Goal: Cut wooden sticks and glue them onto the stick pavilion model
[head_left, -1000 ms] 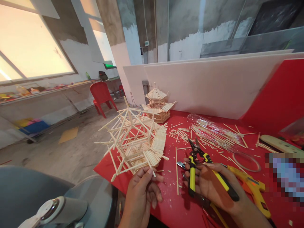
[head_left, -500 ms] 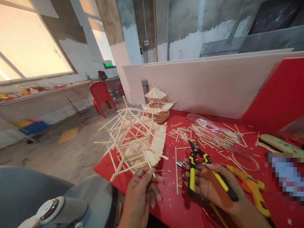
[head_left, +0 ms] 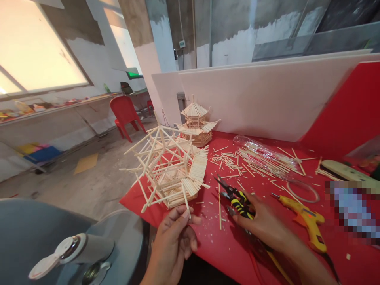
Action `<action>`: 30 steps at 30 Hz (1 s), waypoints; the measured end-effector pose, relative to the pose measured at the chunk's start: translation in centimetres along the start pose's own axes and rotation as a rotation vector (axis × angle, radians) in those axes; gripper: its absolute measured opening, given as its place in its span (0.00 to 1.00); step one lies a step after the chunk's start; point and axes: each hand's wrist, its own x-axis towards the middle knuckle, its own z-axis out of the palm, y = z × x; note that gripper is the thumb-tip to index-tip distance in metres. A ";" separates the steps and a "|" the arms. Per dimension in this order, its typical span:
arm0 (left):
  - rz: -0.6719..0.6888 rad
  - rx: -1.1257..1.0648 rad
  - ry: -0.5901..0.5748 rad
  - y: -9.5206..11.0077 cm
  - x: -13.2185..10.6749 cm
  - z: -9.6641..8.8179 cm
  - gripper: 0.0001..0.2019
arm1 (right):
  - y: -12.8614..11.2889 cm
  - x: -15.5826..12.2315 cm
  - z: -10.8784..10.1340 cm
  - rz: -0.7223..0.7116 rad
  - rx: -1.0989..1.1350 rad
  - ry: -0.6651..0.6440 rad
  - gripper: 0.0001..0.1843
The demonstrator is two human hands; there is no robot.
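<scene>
My left hand (head_left: 175, 237) pinches one projecting stick of a half-built wooden stick model (head_left: 168, 168) and holds it at the near left corner of the red table (head_left: 225, 249). My right hand (head_left: 264, 223) is turned palm down over the table, fingers wrapped round the yellow-and-black handles of the cutting pliers (head_left: 236, 198), whose jaws point up and left toward the model. A finished small stick pagoda (head_left: 195, 124) stands at the back against the white board.
Loose sticks and a clear plastic sleeve of sticks (head_left: 264, 160) lie across the table. A yellow glue gun (head_left: 303, 217) and a tape ring (head_left: 303, 191) lie right of my hand. A white foam board (head_left: 267, 99) backs the table; a red chair (head_left: 126, 114) stands beyond.
My right hand has rolled from palm up to palm down and lowered the pliers toward the table, jaws now pointing left. The view has tilted slightly. My left hand still holds the model.
</scene>
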 end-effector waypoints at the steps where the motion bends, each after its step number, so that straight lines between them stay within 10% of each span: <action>1: -0.005 -0.006 0.002 0.1 -0.1 0.0 0.17 | 0.4 0.0 0.2 -0.017 -0.110 0.040 0.30; 14: 0.117 0.083 0.006 -0.6 -0.9 -0.7 0.16 | 1.5 -0.4 1.2 -0.100 -0.876 0.143 0.34; 19: 0.398 0.447 -0.003 0.3 -1.5 -0.9 0.09 | -1.7 -2.1 1.0 -0.331 -0.612 0.254 0.26; 23: 0.547 0.650 -0.127 2.0 -1.8 -0.8 0.07 | -6.0 -4.2 1.9 -0.560 -0.171 0.021 0.27; 30: 0.263 0.244 -0.086 1.5 0.0 -1.9 0.11 | -8.0 -5.2 5.0 -0.746 -0.112 0.059 0.08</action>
